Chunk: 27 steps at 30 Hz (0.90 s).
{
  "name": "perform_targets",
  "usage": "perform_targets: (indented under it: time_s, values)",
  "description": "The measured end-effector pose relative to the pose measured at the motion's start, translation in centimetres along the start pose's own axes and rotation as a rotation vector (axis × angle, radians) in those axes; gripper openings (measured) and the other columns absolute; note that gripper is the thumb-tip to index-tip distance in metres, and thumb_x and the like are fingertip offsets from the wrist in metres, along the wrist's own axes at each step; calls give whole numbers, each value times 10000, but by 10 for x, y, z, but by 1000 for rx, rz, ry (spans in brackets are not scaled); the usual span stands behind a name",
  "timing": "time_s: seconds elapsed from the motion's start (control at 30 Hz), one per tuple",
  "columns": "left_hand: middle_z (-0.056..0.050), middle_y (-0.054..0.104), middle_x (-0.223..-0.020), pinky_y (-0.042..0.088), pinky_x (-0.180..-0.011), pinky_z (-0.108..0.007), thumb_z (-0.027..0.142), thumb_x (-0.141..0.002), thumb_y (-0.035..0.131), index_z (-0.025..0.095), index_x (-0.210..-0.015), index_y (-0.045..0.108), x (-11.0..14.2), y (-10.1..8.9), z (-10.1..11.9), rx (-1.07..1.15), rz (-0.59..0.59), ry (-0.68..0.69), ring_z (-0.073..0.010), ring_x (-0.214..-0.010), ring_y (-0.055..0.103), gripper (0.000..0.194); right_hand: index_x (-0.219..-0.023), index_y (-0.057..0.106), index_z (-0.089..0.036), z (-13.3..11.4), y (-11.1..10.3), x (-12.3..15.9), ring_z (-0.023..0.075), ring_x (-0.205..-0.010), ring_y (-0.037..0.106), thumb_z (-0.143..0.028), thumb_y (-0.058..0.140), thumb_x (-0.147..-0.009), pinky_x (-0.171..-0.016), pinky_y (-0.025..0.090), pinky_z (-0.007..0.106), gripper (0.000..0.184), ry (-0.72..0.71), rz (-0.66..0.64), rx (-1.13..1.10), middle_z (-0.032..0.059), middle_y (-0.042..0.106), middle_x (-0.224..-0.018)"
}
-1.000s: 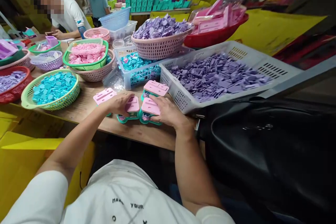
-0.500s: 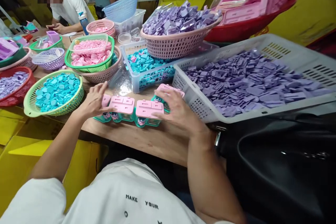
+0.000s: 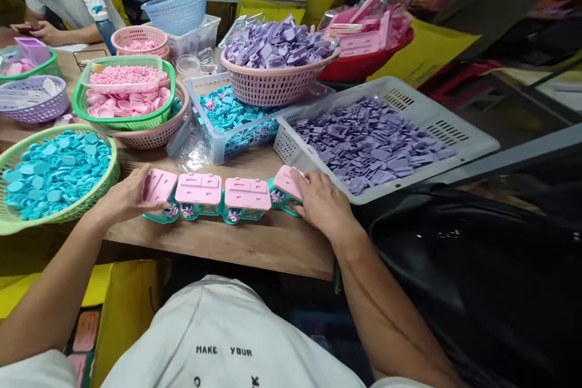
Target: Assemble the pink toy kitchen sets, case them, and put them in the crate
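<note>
Along the near edge of the wooden table (image 3: 245,245) stands a row of small toy vehicles with pink roofs and teal bodies. My left hand (image 3: 119,197) is closed round the outer end of the leftmost toy vehicle (image 3: 160,185). At the other end, my right hand (image 3: 324,203) grips the rightmost toy vehicle (image 3: 286,183), thumb and fingers over its roof and side. Between them, an inner left toy vehicle (image 3: 199,188) and an inner right toy vehicle (image 3: 247,194) sit nearly side by side, touched by neither hand.
A green basket of blue pieces (image 3: 59,173) is left of my left hand. Behind the row are a blue-white crate (image 3: 218,142) and a pink basket of purple pieces (image 3: 277,85). A white crate (image 3: 313,160) stands right; a black bag (image 3: 436,242) lies nearer. Another person (image 3: 73,0) sits across.
My hands have moved apart to opposite ends of the row. The end toy vehicles now sit further out, and the row is more spread. The camera view has turned to the right.
</note>
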<state>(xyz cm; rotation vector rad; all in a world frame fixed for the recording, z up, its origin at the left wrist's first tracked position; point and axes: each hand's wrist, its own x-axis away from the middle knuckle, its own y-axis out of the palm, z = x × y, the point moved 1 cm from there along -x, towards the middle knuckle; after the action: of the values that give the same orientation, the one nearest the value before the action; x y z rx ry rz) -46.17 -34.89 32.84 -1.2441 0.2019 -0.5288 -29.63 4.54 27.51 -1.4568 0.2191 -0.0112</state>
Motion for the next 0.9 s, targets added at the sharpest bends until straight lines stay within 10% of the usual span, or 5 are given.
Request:
perform_targets:
  time_s: [0.2,0.33,0.67,0.77,0.9]
  values:
    - [15,429,-1570,410,-1130,-429,542,-789,645,421,-1528,266,0,-7,-25,110,-289,301,-258,-1355,502,839,-1496,423,-284,11,-11,46,318,-1255,492,-99,569,-795,-1064,477,527,740,-67,-17,-268,118,539,-1334]
    - [120,428,-1563,360,-1135,-545,443,-826,624,647,-1481,164,-16,-1,-28,-14,-186,534,-310,-1404,418,826,-1483,465,-263,1,-1,36,296,-1366,394,-61,549,-814,-1160,399,517,704,-37,38,-414,119,487,-1408]
    - [164,391,-1573,481,-1012,-465,451,-560,660,546,-1510,-83,-52,25,-38,-423,-38,468,-355,-1314,517,1211,-1474,492,-328,18,-35,28,306,-1379,459,-130,637,-850,-1110,460,474,670,-18,20,-375,92,499,-1485]
    - [86,473,-1542,496,-991,-427,595,-663,568,504,-1559,125,-50,-1,-4,-544,-26,449,-329,-1313,543,1004,-1403,575,-290,59,-61,-3,247,-1157,620,-189,482,-963,-1042,488,374,461,145,113,-324,89,642,-1271]
    - [-54,680,-1318,522,-957,-384,474,-892,366,294,-1462,489,-73,-31,120,-425,-40,599,-258,-1112,677,610,-1307,660,-171,108,-50,-73,282,-1145,626,-120,549,-900,-1001,463,338,425,322,-171,-196,182,610,-1298]
